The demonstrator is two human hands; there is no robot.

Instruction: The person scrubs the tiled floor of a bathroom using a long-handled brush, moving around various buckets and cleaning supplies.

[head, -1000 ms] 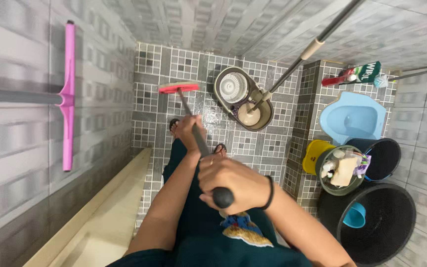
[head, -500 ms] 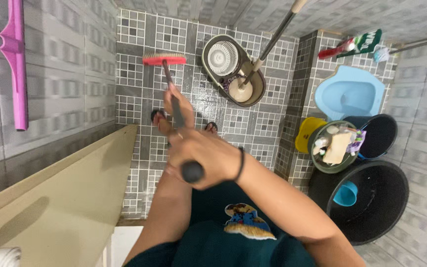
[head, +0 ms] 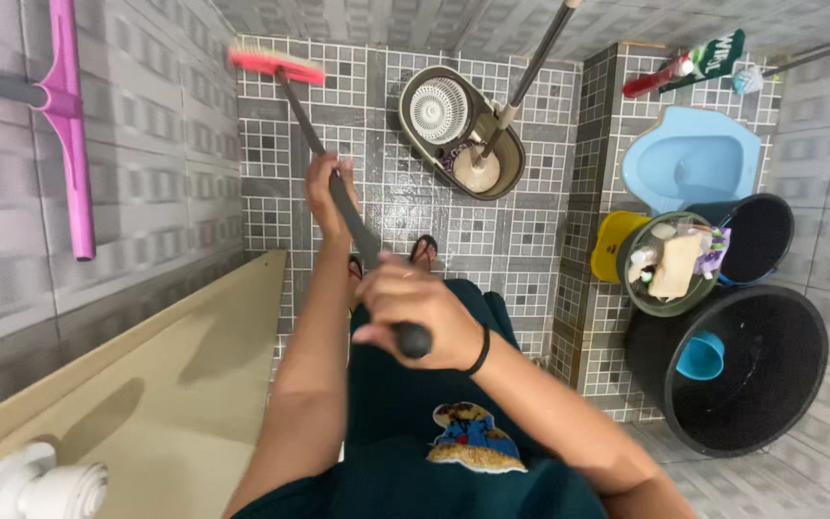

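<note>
Both hands grasp 1 brush handle (head: pixel 343 207): left hand (head: pixel 327 188) midway, right hand (head: pixel 413 312) clenching its end.

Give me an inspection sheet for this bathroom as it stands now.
Surface: tiled floor, small grey mosaic, wet sheen near the centre.
Job's things: long-handled brush, red head by the far wall.
Clutter: mop bucket with mop standing in it; large black bin holding a blue scoop; green basket of toiletries; yellow tub; pink squeegee on the left wall.
Grippers: left hand shut on the shaft; right hand shut on the handle end.
Cables: nothing seen.
Surroundings: blue squat toilet, beige ledge.
</note>
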